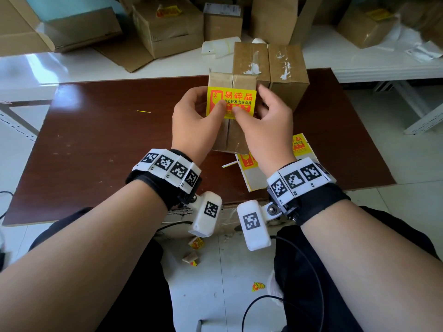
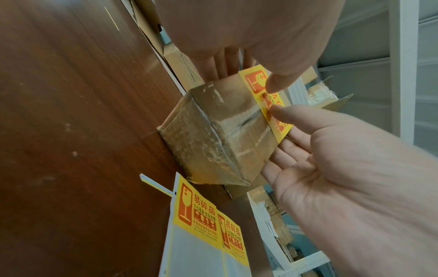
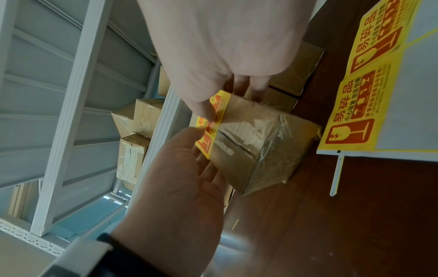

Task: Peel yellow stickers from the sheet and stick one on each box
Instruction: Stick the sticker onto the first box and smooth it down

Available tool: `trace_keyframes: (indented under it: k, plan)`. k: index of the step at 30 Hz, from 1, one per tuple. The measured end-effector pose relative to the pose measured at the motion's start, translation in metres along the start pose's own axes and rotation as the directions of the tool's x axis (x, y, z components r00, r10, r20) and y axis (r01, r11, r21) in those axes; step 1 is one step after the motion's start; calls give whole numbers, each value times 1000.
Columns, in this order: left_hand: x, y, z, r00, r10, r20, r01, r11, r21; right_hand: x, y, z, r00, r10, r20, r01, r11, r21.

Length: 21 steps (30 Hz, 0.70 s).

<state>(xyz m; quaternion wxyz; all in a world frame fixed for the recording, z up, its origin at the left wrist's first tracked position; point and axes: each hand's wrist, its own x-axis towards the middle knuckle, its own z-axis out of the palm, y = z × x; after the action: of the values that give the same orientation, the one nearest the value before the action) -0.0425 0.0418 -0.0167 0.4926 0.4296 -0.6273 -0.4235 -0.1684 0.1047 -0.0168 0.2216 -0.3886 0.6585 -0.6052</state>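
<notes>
Left hand (image 1: 195,116): fingers curled round the left side of the small box, thumb pressing on the low edge of the yellow sticker
Right hand (image 1: 265,118): fingers curled round the right side of the same box, thumb on the sticker just beside the left thumb
Yellow sticker (image 1: 237,98): lies on the top of the small box, right in front of both hands and between them
Long side of the sticker: runs left to right, from one hand to the other
Small box (image 1: 231,137): stands on the brown bench (image 1: 96,130), touching the taller boxes (image 1: 271,65) behind it
Which hand is nearer: both are about the same, one at each end of the sticker
Next move, my guess: each thumb slides out along the long side, away from the middle, to rub the sticker flat
Sticker sheet (image 1: 297,146): lies on the bench near the right wrist, with more yellow stickers on it
</notes>
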Motion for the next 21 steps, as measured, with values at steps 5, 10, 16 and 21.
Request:
trace_keyframes:
  k: [5,10,16,21]
  plan:
    - [2,-2,-1,999,3,33,-4,1000,31,-4,-3,-4,999,-41,7,41,999,2]
    - [4,-3,-2,998,-39,40,40,999,-6,-5,-3,-3,1000,-26,14,26,1000,1]
    - [3,-1,-1,998,-58,37,58,998,-5,-4,-1,0,999,-5,42,5,1000,-7]
    - [3,0,-1,997,-60,40,59,998,24,-2,2,0,999,-11,50,11,1000,3]
